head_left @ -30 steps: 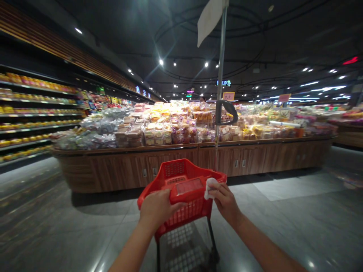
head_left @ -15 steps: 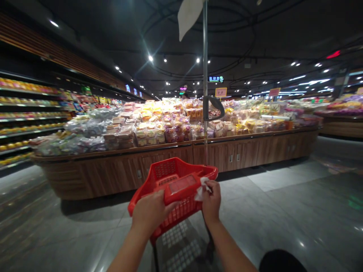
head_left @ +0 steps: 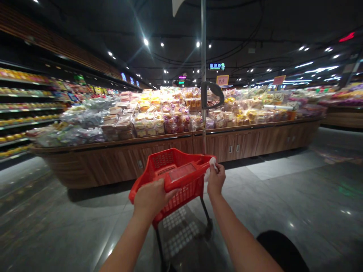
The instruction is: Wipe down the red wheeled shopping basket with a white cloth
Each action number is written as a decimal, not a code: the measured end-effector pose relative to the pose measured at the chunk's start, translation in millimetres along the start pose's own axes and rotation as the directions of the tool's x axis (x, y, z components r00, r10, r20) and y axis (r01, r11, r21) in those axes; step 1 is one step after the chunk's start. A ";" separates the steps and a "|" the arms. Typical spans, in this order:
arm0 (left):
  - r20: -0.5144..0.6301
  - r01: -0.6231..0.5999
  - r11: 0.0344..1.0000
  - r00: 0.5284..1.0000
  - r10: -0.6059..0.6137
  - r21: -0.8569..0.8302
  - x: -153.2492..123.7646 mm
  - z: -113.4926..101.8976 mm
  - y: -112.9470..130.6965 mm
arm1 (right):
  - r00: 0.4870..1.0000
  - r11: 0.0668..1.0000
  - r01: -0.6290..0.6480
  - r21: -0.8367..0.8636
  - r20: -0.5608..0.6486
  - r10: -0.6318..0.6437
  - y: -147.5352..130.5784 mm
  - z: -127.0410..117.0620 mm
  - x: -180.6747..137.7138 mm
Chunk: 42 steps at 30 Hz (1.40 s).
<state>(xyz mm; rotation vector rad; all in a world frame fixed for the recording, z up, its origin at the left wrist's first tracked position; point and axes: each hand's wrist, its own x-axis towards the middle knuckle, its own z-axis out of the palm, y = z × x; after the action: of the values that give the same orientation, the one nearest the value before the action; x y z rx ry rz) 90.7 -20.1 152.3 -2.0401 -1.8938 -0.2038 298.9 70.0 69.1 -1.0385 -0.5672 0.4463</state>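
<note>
A red plastic shopping cart (head_left: 181, 192) stands in front of me, tilted a little in view, with a rectangular panel in the middle of its handle. My left hand (head_left: 150, 197) is wrapped round the left part of that handle, thumb toward me. At the handle's right end, my right hand (head_left: 217, 179) pinches a crumpled white tissue (head_left: 212, 162). The tissue touches the red plastic near the cart's right corner. A grey metal pole with a dark loop handle (head_left: 212, 95) rises behind the cart's right side.
A long wooden display counter (head_left: 167, 155) heaped with bagged breads and packaged food crosses ahead of the cart. Tall stocked shelves (head_left: 28, 107) line the left. Grey floor tiles (head_left: 272, 189) stretch to the right, and a dark rounded shape (head_left: 282, 251) shows at the lower right.
My right hand has moved right and outward along the handle with the tissue, toward the cart's right corner. My left hand keeps its grip. The camera view has tipped slightly downward.
</note>
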 end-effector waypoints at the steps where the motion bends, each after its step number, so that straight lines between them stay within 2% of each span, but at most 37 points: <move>1: -0.016 -0.013 1.000 1.000 0.013 0.006 0.3 1.4 -0.6 | 0.998 0.998 -0.035 0.060 -0.053 0.038 0.6 0.2 15.5; 3: -0.053 -0.033 0.999 0.998 0.034 0.018 0.8 4.6 -2.6 | 0.997 0.995 -0.056 0.083 -0.055 0.061 2.6 0.1 36.9; 5: -0.086 -0.039 0.999 0.995 0.041 0.024 1.3 7.8 -5.3 | 0.998 0.995 -0.053 0.085 -0.032 0.056 5.7 -0.9 40.4; 11: -0.133 -0.058 0.998 0.989 0.061 0.021 0.2 13.0 -12.7 | 1.000 0.999 0.001 0.050 0.009 -0.002 17.0 -5.0 7.7; 15: -0.130 -0.038 0.999 0.991 0.042 0.031 -1.4 11.2 -10.8 | 0.994 0.996 0.080 -0.044 0.073 -0.077 4.9 -8.1 28.0; 17: -0.112 -0.021 0.999 0.993 0.024 0.027 -1.9 9.6 -8.6 | 0.980 0.985 0.143 -0.097 0.149 -0.128 -9.9 -12.6 43.0; 18: -0.103 -0.012 1.000 0.995 0.015 0.023 -2.0 9.0 -7.6 | 0.958 0.967 0.210 -0.140 0.228 -0.175 -18.9 -14.7 48.2; 19: -0.095 -0.005 1.000 0.995 0.007 0.018 -2.0 8.6 -6.6 | 0.906 0.924 0.322 -0.205 0.350 -0.238 -28.4 -15.9 51.2; 20: -0.090 -0.001 1.000 0.996 0.002 0.014 -1.8 8.4 -5.8 | 0.821 0.844 0.460 -0.276 0.494 -0.286 -38.1 -15.7 52.0; 21: -0.087 0.002 1.000 0.996 -0.001 0.011 -1.5 8.5 -5.1 | 0.712 0.730 0.598 -0.331 0.638 -0.294 -47.4 -13.8 50.6; 22: -0.086 0.003 1.000 0.996 -0.003 0.008 -1.1 8.7 -4.4 | 0.600 0.598 0.714 -0.364 0.758 -0.255 -55.8 -10.0 47.5; 23: -0.084 0.006 1.000 0.996 -0.006 0.005 -0.7 9.0 -3.7 | 0.513 0.468 0.796 -0.384 0.839 -0.184 -63.1 -4.6 43.3; 24: -0.084 0.007 1.000 0.996 -0.007 0.002 -0.3 9.2 -3.2 | 0.465 0.370 0.839 -0.398 0.879 -0.108 -69.1 2.0 38.7; 26: -0.088 0.014 1.000 0.996 -0.014 -0.003 0.1 9.2 -2.5 | 0.423 0.247 0.878 -0.411 0.906 0.005 -77.2 15.6 31.1; 28: -0.087 0.020 1.000 0.996 -0.021 -0.010 -0.3 8.4 -2.9 | 0.395 0.198 0.897 -0.395 0.918 0.044 -81.4 24.7 29.9; 30: -0.080 0.023 1.000 0.996 -0.024 -0.013 -1.4 6.9 -4.6 | 0.342 0.197 0.918 -0.345 0.939 0.051 -83.8 25.4 37.3; 33: -0.056 0.035 0.999 0.998 -0.036 -0.019 -3.6 4.4 -8.2 | 0.250 0.187 0.948 -0.258 0.966 0.064 -86.0 14.0 58.5; 37: -0.025 0.067 0.997 0.997 -0.068 -0.026 -5.2 2.0 -10.0 | 0.214 0.183 0.961 -0.207 0.977 -0.015 -83.2 2.5 66.4; 39: -0.027 0.058 0.998 0.998 -0.059 -0.024 -5.7 1.5 -10.6 | 0.198 0.211 0.961 -0.180 0.978 -0.065 -79.1 3.2 54.2; 42: -0.034 0.031 0.999 0.999 -0.031 -0.017 -7.5 1.1 -14.9 | 0.200 0.268 0.950 -0.163 0.973 -0.119 -74.2 2.8 35.9</move>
<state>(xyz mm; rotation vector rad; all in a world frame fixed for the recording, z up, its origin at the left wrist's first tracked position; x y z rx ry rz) 75.1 -26.0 151.1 -2.0058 -1.9102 -0.2616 330.7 60.4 144.6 -1.2255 -2.2872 -0.2411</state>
